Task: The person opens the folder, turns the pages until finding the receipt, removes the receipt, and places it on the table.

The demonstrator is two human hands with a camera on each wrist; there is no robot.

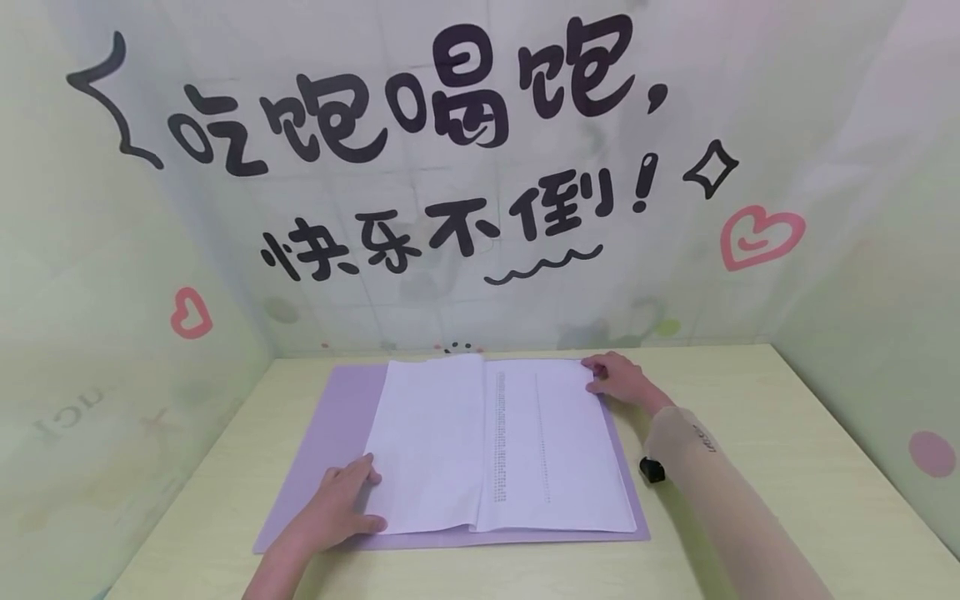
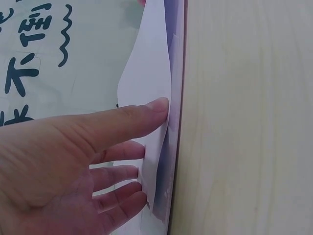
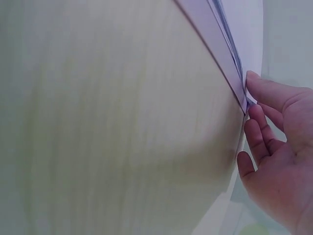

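A purple folder (image 1: 315, 450) lies spread on the table with white sheets inside. The left sheet (image 1: 427, 442) looks blank, and its lower edge curves up off the cover in the left wrist view. The right sheet (image 1: 570, 450) bears narrow columns of small print. My left hand (image 1: 341, 504) rests at the lower left corner of the left sheet, thumb (image 2: 157, 105) along the bottom edge and fingers spread loosely. At the top right corner, my right hand (image 1: 622, 379) pinches the sheet edge between thumb (image 3: 254, 81) and fingers.
The pale wooden table (image 1: 720, 408) extends on both sides of the folder. Behind it stands a wall covering (image 1: 480, 308) with large black characters and pink hearts. A small black object (image 1: 652, 470) sits at the right sleeve (image 1: 720, 492).
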